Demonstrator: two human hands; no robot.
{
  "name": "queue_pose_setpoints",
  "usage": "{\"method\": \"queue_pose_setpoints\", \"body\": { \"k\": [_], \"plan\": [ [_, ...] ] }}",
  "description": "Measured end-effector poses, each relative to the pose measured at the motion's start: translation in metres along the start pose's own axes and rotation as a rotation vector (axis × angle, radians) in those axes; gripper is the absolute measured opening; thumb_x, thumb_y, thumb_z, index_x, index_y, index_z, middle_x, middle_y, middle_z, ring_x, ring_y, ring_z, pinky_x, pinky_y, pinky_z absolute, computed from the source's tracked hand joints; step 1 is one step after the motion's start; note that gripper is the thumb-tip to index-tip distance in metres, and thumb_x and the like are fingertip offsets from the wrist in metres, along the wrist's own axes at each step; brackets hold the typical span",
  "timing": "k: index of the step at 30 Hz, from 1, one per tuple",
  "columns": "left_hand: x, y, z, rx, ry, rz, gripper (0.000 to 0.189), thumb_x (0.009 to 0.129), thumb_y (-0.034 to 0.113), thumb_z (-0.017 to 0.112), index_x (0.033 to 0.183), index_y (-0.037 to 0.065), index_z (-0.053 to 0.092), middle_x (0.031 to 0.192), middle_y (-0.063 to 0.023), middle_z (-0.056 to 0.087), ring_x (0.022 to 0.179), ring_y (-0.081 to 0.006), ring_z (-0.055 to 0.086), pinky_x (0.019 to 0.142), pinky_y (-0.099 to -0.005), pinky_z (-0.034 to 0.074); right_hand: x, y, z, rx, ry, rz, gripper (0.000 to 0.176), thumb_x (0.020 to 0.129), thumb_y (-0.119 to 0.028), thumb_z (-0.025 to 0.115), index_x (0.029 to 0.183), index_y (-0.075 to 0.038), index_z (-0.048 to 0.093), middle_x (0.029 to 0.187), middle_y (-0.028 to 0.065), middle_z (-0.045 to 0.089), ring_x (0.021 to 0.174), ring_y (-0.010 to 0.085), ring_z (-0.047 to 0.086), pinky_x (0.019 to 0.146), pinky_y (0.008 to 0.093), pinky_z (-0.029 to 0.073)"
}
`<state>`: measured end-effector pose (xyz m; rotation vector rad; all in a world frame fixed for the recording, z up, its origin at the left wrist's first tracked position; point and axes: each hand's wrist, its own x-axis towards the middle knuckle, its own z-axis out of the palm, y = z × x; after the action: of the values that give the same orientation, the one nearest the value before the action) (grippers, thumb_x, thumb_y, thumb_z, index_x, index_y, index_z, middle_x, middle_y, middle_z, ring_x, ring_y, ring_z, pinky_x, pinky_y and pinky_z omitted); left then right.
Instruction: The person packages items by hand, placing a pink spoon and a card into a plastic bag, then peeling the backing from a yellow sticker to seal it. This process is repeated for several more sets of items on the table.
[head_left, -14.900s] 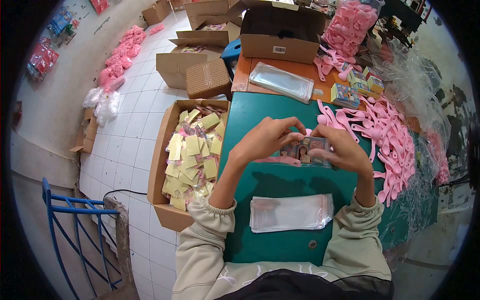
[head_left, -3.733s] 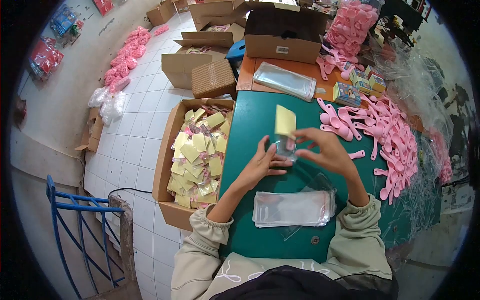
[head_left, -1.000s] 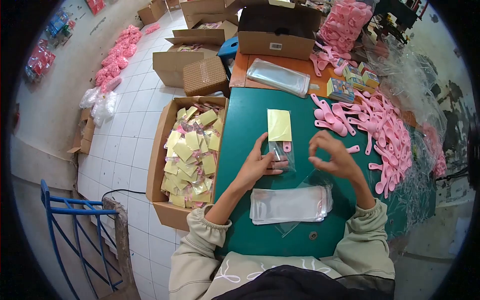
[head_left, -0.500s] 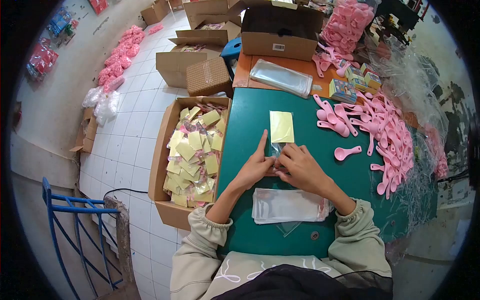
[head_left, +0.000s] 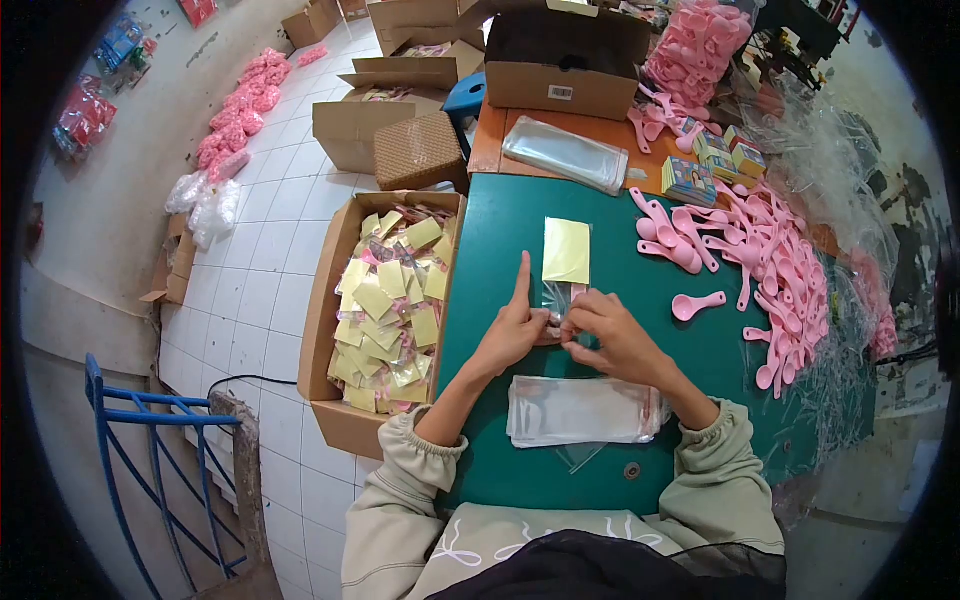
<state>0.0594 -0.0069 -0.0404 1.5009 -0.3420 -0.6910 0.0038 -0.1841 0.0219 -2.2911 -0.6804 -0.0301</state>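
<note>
A clear plastic bag with a yellow card in its far part lies on the green table in front of me. My left hand is at the bag's near end, its thumb and curled fingers closed on the plastic while the index finger points straight ahead. Just to the right, my right hand pinches the same near end between thumb and fingertips. What exactly lies between the fingertips is partly hidden. Closer to my body is a stack of flat clear bags.
Pink measuring spoons are heaped on the table's right side, with one loose spoon nearer. A carton of packed yellow-card bags stands at left. Behind are more clear bags, small card stacks and an open box.
My right hand has shifted slightly right and its fingers have drawn up into a tighter pinch. The left hand stays almost in place at the bag's near end.
</note>
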Motion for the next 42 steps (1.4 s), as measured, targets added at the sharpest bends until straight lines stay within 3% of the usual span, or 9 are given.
{"method": "queue_pose_setpoints", "body": {
  "k": [7, 11, 15, 20, 23, 28, 31, 38, 42],
  "plan": [
    [-0.007, 0.015, 0.001, -0.369, -0.098, -0.086, 0.073, 0.093, -0.002, 0.036, 0.145, 0.020, -0.011, 0.104, -0.0227, 0.059, 0.097, -0.0264, 0.062, 0.083, -0.0347, 0.052, -0.034, 0.020, -0.058, 0.700, 0.166, 0.292, 0.011, 0.076, -0.003, 0.067, 0.078, -0.003, 0.056, 0.089, 0.0067, 0.056, 0.078, 0.0125, 0.054, 0.068, 0.0229, 0.044],
    [-0.005, 0.016, 0.002, -0.310, -0.094, -0.085, 0.066, 0.092, -0.002, 0.033, 0.145, 0.016, -0.003, 0.107, -0.0215, 0.059, 0.101, -0.0273, 0.061, 0.086, -0.0350, 0.052, -0.086, 0.059, -0.141, 0.578, 0.168, 0.290, 0.013, 0.074, 0.000, 0.068, 0.078, -0.004, 0.056, 0.072, 0.0045, 0.059, 0.060, 0.0106, 0.055, 0.053, 0.0213, 0.043],
    [-0.006, 0.018, 0.004, -0.219, -0.094, -0.094, 0.050, 0.093, -0.001, 0.034, 0.140, 0.009, 0.019, 0.107, -0.0173, 0.059, 0.101, -0.0242, 0.061, 0.086, -0.0324, 0.052, -0.126, 0.120, -0.231, 0.187, 0.555, 0.592, 0.020, 0.079, -0.002, 0.056, 0.100, 0.000, 0.058, 0.090, 0.0100, 0.060, 0.083, 0.0157, 0.058, 0.074, 0.0279, 0.047],
    [0.002, 0.011, 0.003, -0.257, -0.148, -0.046, 0.033, 0.094, 0.004, 0.040, 0.127, 0.002, 0.042, 0.120, -0.0123, 0.053, 0.111, -0.0210, 0.055, 0.091, -0.0303, 0.048, -0.103, 0.130, -0.163, -0.733, 0.660, 0.326, 0.038, 0.076, -0.011, 0.065, 0.111, -0.001, 0.056, 0.116, 0.0153, 0.052, 0.109, 0.0266, 0.051, 0.089, 0.0324, 0.043],
    [-0.002, 0.021, 0.010, -0.367, -0.137, -0.042, 0.030, 0.094, 0.004, 0.041, 0.124, -0.001, 0.045, 0.122, -0.0114, 0.052, 0.112, -0.0208, 0.054, 0.092, -0.0309, 0.048, -0.033, 0.038, -0.067, -0.068, 0.224, 0.234, 0.046, 0.064, -0.012, 0.079, 0.102, -0.005, 0.055, 0.112, 0.0156, 0.048, 0.105, 0.0326, 0.051, 0.085, 0.0369, 0.046],
    [-0.006, 0.020, 0.002, -0.348, -0.170, -0.052, 0.032, 0.094, 0.006, 0.043, 0.126, 0.002, 0.044, 0.124, -0.0125, 0.052, 0.112, -0.0223, 0.054, 0.090, -0.0308, 0.048, -0.012, 0.048, -0.004, -0.054, 0.332, 0.068, 0.027, 0.071, 0.001, 0.071, 0.092, -0.003, 0.054, 0.099, 0.0100, 0.047, 0.079, 0.0190, 0.058, 0.069, 0.0297, 0.048],
    [-0.013, 0.033, -0.002, -0.395, -0.163, -0.034, 0.028, 0.092, 0.006, 0.049, 0.120, 0.004, 0.047, 0.115, -0.0114, 0.055, 0.104, -0.0194, 0.059, 0.084, -0.0291, 0.051, -0.014, 0.048, -0.010, 0.054, 0.327, 0.069, 0.018, 0.075, 0.000, 0.067, 0.089, -0.001, 0.055, 0.097, 0.0106, 0.047, 0.079, 0.0211, 0.058, 0.070, 0.0325, 0.050],
    [-0.001, 0.024, 0.009, 0.344, 0.109, 0.249, 0.015, 0.084, 0.004, 0.062, 0.095, -0.001, 0.053, 0.091, -0.0066, 0.055, 0.080, -0.0123, 0.060, 0.060, -0.0234, 0.054, -0.016, 0.049, -0.019, 0.213, 0.183, 0.191, 0.015, 0.077, -0.002, 0.066, 0.089, -0.001, 0.056, 0.098, 0.0074, 0.048, 0.078, 0.0136, 0.057, 0.068, 0.0265, 0.050],
    [0.000, 0.019, 0.008, 0.387, 0.155, 0.274, 0.014, 0.083, 0.006, 0.064, 0.089, -0.003, 0.055, 0.090, -0.0080, 0.055, 0.077, -0.0147, 0.062, 0.058, -0.0242, 0.054, -0.019, 0.065, -0.001, 0.645, 0.232, 0.367, 0.011, 0.084, -0.008, 0.063, 0.088, 0.000, 0.056, 0.092, 0.0057, 0.054, 0.078, 0.0113, 0.059, 0.068, 0.0253, 0.051]
  ]
}}
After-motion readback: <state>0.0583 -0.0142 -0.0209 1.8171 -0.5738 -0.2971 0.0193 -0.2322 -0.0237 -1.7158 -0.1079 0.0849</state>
